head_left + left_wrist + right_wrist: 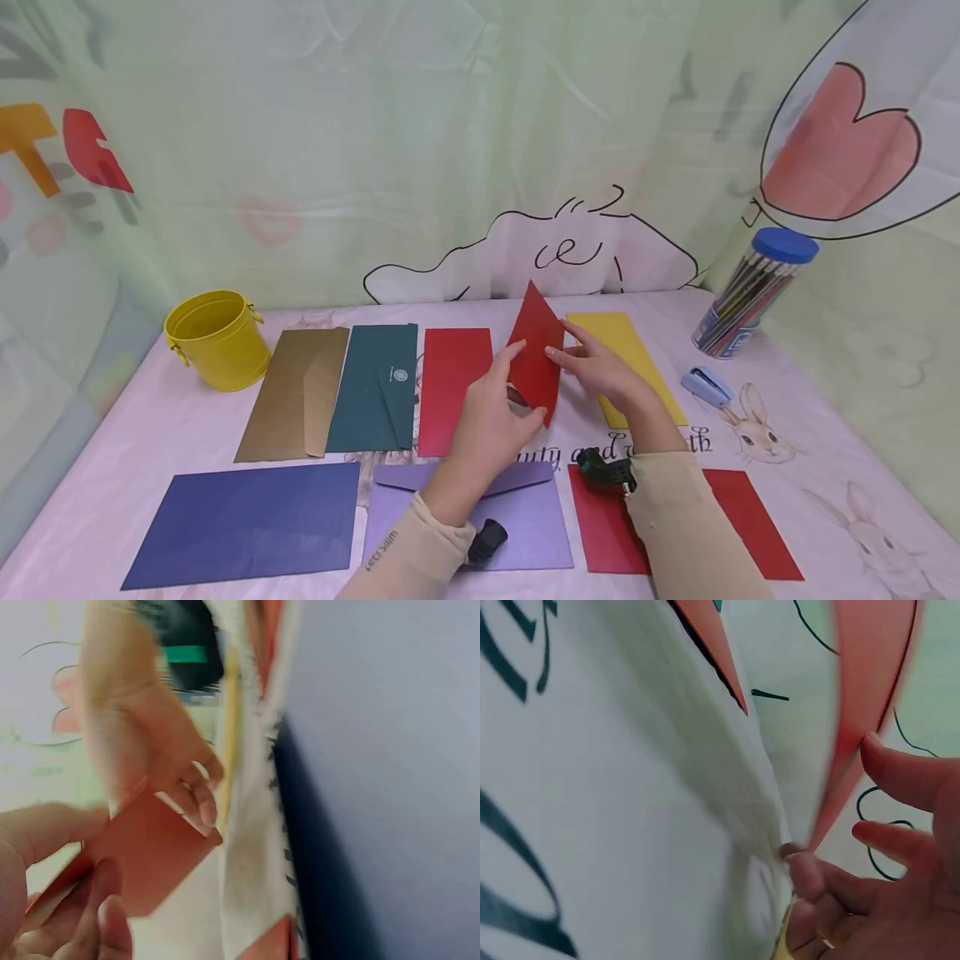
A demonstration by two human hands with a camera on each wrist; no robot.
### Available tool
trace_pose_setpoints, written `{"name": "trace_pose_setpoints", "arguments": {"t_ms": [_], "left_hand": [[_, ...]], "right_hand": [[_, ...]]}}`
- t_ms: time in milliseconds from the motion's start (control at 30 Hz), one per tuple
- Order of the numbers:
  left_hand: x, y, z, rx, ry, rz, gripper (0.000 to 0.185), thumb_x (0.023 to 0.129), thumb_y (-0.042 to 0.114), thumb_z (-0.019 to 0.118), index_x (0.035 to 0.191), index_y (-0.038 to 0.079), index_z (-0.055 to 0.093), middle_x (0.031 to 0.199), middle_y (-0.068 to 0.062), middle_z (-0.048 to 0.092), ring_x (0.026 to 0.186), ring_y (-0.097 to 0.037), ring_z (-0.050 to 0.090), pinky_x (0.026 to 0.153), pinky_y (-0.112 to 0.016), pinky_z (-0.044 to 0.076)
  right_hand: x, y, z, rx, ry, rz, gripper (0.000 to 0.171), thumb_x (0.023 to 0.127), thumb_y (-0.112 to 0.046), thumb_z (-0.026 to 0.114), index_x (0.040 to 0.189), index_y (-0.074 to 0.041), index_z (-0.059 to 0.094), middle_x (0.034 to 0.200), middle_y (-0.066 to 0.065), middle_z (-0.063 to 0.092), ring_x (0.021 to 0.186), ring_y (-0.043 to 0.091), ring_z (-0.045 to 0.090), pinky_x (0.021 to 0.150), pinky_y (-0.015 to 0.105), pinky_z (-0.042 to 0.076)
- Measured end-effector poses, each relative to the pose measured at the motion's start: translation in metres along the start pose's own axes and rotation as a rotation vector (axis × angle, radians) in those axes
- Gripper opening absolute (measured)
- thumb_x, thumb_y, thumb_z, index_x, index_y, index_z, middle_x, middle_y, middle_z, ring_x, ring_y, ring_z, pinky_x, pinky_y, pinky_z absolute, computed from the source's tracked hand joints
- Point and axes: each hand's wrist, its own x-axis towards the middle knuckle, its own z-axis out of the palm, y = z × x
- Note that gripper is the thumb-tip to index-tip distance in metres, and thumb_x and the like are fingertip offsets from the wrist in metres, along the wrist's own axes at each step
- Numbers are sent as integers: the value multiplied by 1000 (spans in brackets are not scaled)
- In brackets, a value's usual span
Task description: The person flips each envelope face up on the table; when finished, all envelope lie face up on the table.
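While tilted upright, red envelope [537,354], creased.

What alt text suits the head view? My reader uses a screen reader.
Both hands, left hand and right hand, hold a red envelope tilted above a pink table. Other coloured envelopes lie flat around it, with a yellow bucket far left.

Red envelope [536,354], tilted upright, lifted above table centre
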Motion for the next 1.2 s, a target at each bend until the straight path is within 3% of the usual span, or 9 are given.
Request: {"name": "trace_pose_setpoints", "arguments": {"t_ms": [67,133,300,433,533,633,833,1200], "left_hand": [[1,0,-3,-71,-28,-67,86,76,17,89,150,14,45,106,-5,69,85,-13,67,73,-25,56],[1,1,-6,-81,-75,-132,83,78,23,88,150,12,47,110,-6,69,90,-16,67,77,-29,56],[0,-3,-9,16,-197,-218,76,82,30,82,147,6,52,126,-11,65,107,-25,62,84,-36,55],[0,-7,-9,109,-253,-244,72,81,31,82,144,8,56,118,-12,65,107,-27,59,78,-36,55],[-1,-8,-8,179,-282,-257,67,81,32,82,141,11,61,117,-12,65,109,-29,59,81,-39,55],[-3,-8,-6,264,-304,-262,62,82,33,82,138,16,64,127,-8,65,116,-30,59,89,-45,54],[-6,-7,-2,433,-314,-246,60,80,34,83,136,22,66,125,-4,67,115,-28,61,84,-48,55],[-8,-10,3,542,-331,-186,62,80,37,83,137,22,65,119,-3,69,109,-26,64,81,-45,56]], "right_hand": [[0,0,1,24,36,3,78,97,-35,65,161,-17,24,151,25,37,135,43,39,101,57,43],[0,0,1,25,72,3,75,96,-33,68,159,-13,32,150,23,39,132,41,42,99,50,47],[2,2,1,-68,130,15,69,94,-30,71,153,-8,42,145,24,43,127,40,45,94,44,51],[3,5,2,-162,131,7,70,93,-31,73,152,-6,45,142,26,44,125,42,46,89,43,54],[4,8,3,-225,115,-9,69,92,-30,73,150,-6,46,142,26,44,124,43,46,88,44,54],[5,10,4,-272,91,-30,65,93,-28,72,149,-5,48,144,27,44,126,44,45,92,47,52],[6,11,4,-303,63,-54,63,94,-23,71,149,-3,47,147,28,43,131,47,42,98,52,48],[3,8,6,-324,47,-25,69,92,-21,74,152,-4,44,147,28,41,131,47,41,96,52,49]]}}
